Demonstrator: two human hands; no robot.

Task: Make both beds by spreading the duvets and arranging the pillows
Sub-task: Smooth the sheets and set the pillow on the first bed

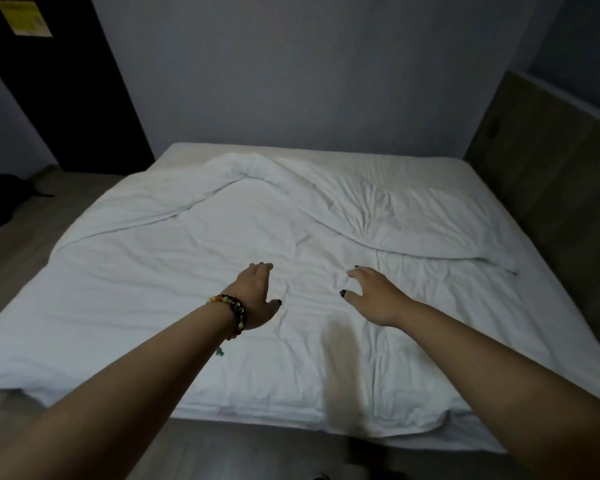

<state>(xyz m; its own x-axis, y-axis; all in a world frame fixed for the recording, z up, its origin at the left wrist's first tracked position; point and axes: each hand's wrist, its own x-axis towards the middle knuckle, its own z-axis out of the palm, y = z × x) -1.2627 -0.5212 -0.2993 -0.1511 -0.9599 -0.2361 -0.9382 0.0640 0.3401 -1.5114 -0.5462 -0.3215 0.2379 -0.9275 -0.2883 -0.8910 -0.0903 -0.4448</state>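
Left hand (257, 296) and right hand (371, 294), fingers spread and gripping nothing, mid-frame over soft, light, rumpled white duvet (194, 244), best grasped at folded-back upper edge.

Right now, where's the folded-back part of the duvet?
Head view: the folded-back duvet lies across the bed's far half, beyond both hands, its ridge running toward the headboard at right.

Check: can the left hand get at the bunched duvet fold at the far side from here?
Probably not without leaning in. The left hand lies open over the near duvet, arm already stretched, and the fold sits well beyond it. Nothing stands between them.
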